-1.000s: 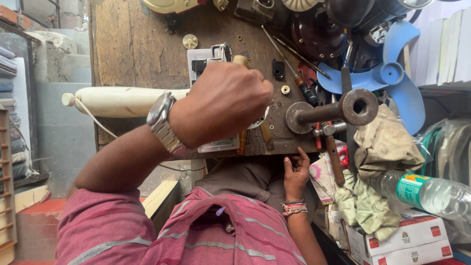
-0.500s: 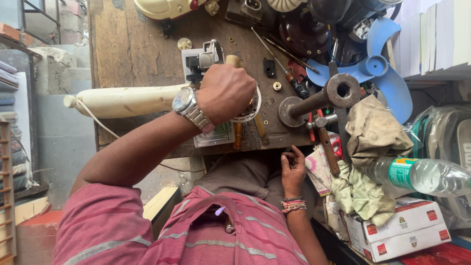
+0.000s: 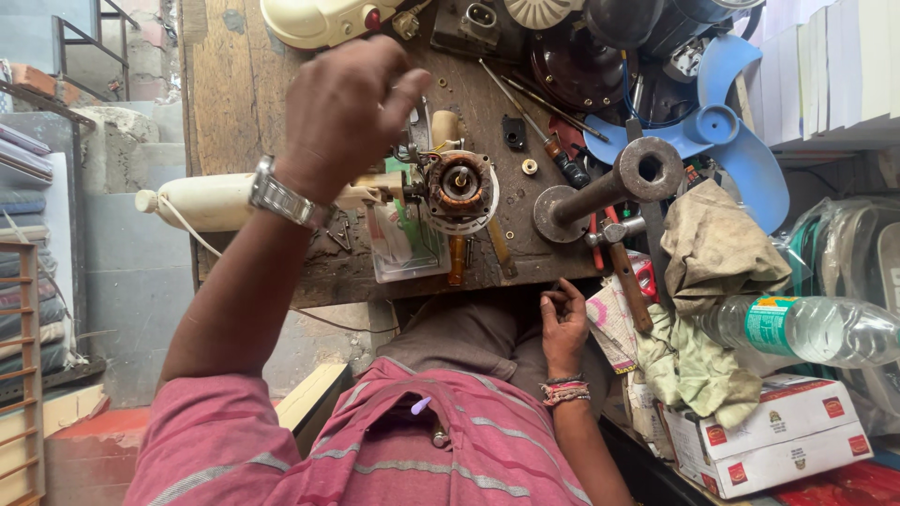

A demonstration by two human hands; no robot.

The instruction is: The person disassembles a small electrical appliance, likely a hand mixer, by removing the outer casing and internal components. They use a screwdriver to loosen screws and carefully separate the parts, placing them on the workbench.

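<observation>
Two hands: both mine, one raised over the work, one low by my lap.
Left hand (image 3: 342,108): I see it lifted above the tabletop (image 3: 234,84), a metal wristwatch (image 3: 278,196) on the wrist; the fingers are loosely curled and slightly apart, closed on nothing I can make out.
Cream handle (image 3: 202,201): lies across the tabletop edge below that wrist, pointing toward the motor.
Small motor (image 3: 459,187): sits near the front edge of the tabletop, just right of my left hand, copper windings and centre shaft facing up, over a clear plastic tray (image 3: 405,251).
Right hand (image 3: 565,323): below the tabletop edge near my lap, threads around the wrist; fingers bent together, whether they pinch something I cannot tell.
Heavy metal pipe piece (image 3: 609,187): right of the motor, lying tilted.
Blue fan blade (image 3: 736,141): behind the pipe.
Plastic bottle (image 3: 806,330): far right, on its side above a cardboard box (image 3: 778,436).
</observation>
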